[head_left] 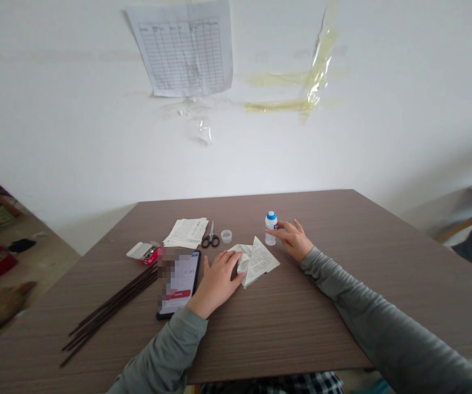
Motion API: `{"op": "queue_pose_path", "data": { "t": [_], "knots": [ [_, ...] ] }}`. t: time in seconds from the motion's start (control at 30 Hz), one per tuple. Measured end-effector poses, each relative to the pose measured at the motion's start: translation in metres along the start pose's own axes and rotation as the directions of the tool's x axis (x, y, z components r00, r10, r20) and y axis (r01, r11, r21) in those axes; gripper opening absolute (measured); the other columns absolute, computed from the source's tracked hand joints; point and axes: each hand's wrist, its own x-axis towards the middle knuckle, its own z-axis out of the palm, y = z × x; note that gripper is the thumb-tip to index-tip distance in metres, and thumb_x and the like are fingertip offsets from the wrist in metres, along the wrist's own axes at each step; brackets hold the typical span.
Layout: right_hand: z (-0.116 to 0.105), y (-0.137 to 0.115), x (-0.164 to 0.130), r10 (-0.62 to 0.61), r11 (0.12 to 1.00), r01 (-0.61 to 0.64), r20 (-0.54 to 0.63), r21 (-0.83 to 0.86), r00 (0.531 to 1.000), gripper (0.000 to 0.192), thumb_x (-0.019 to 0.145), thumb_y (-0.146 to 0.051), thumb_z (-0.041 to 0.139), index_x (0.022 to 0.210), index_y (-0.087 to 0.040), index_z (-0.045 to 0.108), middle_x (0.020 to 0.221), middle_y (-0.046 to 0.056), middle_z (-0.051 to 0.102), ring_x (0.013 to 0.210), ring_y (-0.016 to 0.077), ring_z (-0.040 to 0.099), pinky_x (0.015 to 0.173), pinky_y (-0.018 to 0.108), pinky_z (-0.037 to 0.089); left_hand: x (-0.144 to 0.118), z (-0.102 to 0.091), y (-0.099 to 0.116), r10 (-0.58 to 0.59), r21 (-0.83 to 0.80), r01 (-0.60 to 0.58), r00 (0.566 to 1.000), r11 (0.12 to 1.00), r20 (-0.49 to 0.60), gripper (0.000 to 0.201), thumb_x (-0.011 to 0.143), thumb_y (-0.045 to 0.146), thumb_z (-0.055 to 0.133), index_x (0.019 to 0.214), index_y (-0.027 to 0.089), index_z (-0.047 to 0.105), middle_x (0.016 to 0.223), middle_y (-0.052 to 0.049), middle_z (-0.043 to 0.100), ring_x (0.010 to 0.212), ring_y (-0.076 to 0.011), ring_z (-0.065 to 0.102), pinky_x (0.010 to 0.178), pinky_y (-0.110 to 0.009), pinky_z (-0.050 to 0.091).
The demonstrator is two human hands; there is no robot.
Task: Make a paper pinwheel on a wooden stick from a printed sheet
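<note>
Your right hand [292, 239] has its grip closing lightly on the small white bottle [271, 228], which stands upright on the counter [285, 323] just left of those fingers. Your left hand [216, 283] presses flat, fingers spread, on the folded paper [260, 261].

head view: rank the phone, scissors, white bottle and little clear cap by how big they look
1. phone, clearly largest, though it also lies nearest the camera
2. scissors and white bottle, which look about alike, so no ranking between them
3. clear cap, smallest
</note>
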Motion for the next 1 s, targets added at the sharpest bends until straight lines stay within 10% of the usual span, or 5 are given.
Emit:
{"op": "queue_pose_path", "data": {
  "t": [1.0],
  "knots": [
    [0.0, -0.001, -0.004, -0.011, 0.998, 0.023, -0.204, 0.056, 0.979, 0.077, 0.103, -0.002, 0.061, 0.152, -0.048, 0.1, 0.141, 0.009, 0.089, 0.139, 0.0368, 0.078, 0.147, 0.078, 0.047, -0.002, -0.002, 0.015, 0.02, 0.017, -0.02, 1.0, 1.0, -0.013, 0.058, 0.121, 0.046, 0.085, 0.178, 0.038, 0.083, 0.183, -0.016, 0.079, 0.179, -0.0514, 0.064, 0.156, -0.095, 0.034]
  ]
}}
